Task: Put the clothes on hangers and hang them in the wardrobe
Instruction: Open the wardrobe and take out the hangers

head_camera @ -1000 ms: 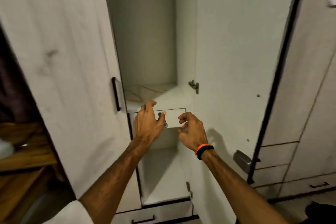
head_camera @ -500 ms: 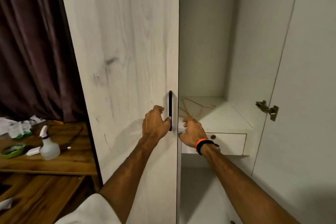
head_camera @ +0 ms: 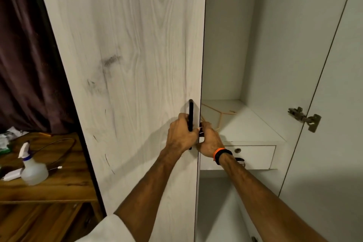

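My left hand point(head_camera: 181, 135) has its fingers curled round the black bar handle point(head_camera: 190, 118) of the left wardrobe door point(head_camera: 127, 65), a pale wood-grain panel with a dark scuff about halfway up. My right hand point(head_camera: 209, 140) is just beside it, at the door's edge, fingers bent round the edge of the panel; how firmly they grip I cannot tell, since the left hand and the door hide most of them. On that wrist I wear a black band with an orange stripe point(head_camera: 221, 153).

Inside the open wardrobe point(head_camera: 225, 45), a thin orange wire hanger point(head_camera: 220, 113) lies flat on the white shelf point(head_camera: 247, 124), partly hidden behind the door edge and my right hand. Under the shelf sits a small white drawer point(head_camera: 255, 156) with a round keyhole. The right door point(head_camera: 337, 104) stands open, its metal hinge point(head_camera: 304, 118) showing. No clothes are in view.

To my left, a wooden desk point(head_camera: 59, 186) carries a clear spray bottle with a white trigger point(head_camera: 32, 169), a white charger and cable point(head_camera: 11, 175), and some crumpled packets point(head_camera: 5, 139) at the far edge; any print on them is too blurred to read. A dark curtain point(head_camera: 25, 55) hangs behind the desk. I can read no writing or brand anywhere.
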